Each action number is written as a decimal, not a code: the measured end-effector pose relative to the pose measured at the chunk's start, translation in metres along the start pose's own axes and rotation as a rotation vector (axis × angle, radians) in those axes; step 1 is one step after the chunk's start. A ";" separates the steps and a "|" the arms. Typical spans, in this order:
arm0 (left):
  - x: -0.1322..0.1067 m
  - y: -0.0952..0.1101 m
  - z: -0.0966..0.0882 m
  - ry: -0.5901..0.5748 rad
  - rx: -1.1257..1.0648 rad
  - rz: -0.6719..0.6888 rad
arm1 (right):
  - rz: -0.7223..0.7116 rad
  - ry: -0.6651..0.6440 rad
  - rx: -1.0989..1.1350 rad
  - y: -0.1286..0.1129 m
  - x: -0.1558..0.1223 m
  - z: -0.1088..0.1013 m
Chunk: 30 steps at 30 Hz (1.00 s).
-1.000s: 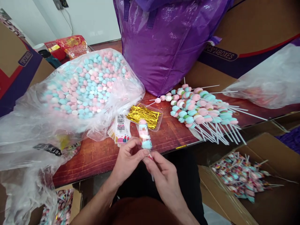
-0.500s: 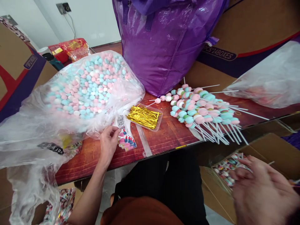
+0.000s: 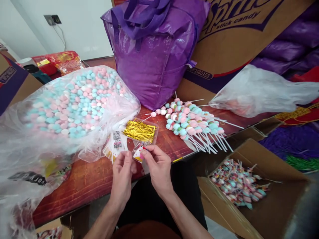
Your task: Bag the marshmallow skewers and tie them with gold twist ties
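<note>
Both my hands are together in front of the table edge, around a small clear plastic bag with a dotted print. My right hand pinches its right side between thumb and fingers. My left hand is closed at its left edge, thumb against fingers; the exact grip is partly hidden. Just beyond lies a fanned stack of printed plastic bags. Behind the hands, gold twist ties fill a clear tray. Skewered pink, blue and white candies on white sticks lie to the right.
A large clear sack of pastel candies covers the table's left. A purple bag stands at the back before a cardboard box. Below the right edge, an open carton holds wrapped candy sticks. A white plastic bag lies right.
My right hand has come from over the carton to the table front and grips the small bag. My left hand has drawn it off the stack toward me. The view has shifted right.
</note>
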<state>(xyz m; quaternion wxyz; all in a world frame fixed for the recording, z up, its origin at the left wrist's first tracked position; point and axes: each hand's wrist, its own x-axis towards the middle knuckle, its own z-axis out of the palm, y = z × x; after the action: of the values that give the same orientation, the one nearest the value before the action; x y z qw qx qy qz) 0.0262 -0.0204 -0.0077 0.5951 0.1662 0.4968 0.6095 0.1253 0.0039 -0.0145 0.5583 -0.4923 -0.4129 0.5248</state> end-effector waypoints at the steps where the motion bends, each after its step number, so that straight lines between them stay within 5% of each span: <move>1: 0.000 -0.001 0.000 -0.066 -0.085 -0.164 | 0.008 -0.008 -0.008 -0.003 0.001 -0.002; 4: 0.005 0.001 0.001 -0.135 -0.303 -0.413 | -0.017 -0.064 -0.069 -0.010 0.002 -0.007; 8: 0.021 0.007 0.003 0.007 -0.384 -0.286 | -0.161 -0.130 -0.221 -0.012 0.003 -0.010; 15: 0.025 0.010 0.007 -0.013 -0.314 -0.119 | -0.236 -0.108 -0.389 0.005 0.014 -0.016; 22: 0.029 0.008 0.005 0.020 -0.229 -0.237 | -0.356 -0.243 -0.506 0.002 0.022 -0.026; 26: 0.030 0.006 0.010 0.123 -0.199 0.013 | -0.307 -0.233 -0.516 0.000 0.022 -0.031; 30: 0.028 0.007 0.011 0.092 -0.236 -0.037 | -0.200 -0.230 -0.467 0.001 0.023 -0.036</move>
<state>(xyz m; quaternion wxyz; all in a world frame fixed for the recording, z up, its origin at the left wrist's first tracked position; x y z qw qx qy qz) 0.0246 0.0107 -0.0079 0.5982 0.0575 0.4515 0.6596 0.1629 0.0228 -0.0234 0.4282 -0.5016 -0.6299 0.4102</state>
